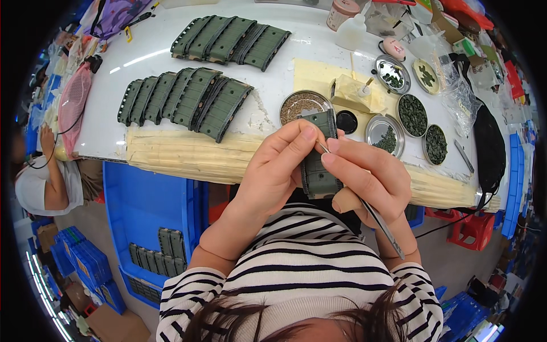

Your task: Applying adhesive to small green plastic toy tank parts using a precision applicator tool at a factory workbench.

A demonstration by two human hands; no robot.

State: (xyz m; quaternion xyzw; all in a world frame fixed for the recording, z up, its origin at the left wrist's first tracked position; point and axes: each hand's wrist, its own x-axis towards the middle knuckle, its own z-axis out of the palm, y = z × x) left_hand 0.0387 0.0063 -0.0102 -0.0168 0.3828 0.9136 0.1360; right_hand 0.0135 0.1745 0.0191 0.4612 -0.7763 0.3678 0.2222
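Observation:
My left hand (276,162) is closed on a small dark green ribbed panel (322,181), held upright in front of my chest at the table's near edge. In my right hand (379,176) is a pair of metal tweezers (383,227), pinched so the rear end points down and right. The tweezer tips meet the panel's face beside my left thumb. Anything tiny between them is too small to make out. A tan wrap (345,200) covers one finger of the right hand. Behind the panel stands a round tin of brown grains (305,105).
Two rows of green panels (228,40) lie at the far left. Tins of small dark green pieces (412,115) stand at right, near a yellow-taped block (356,94) and a black cap (346,122). Blue bins (148,199) sit below left. At far left is another person's arm (54,176).

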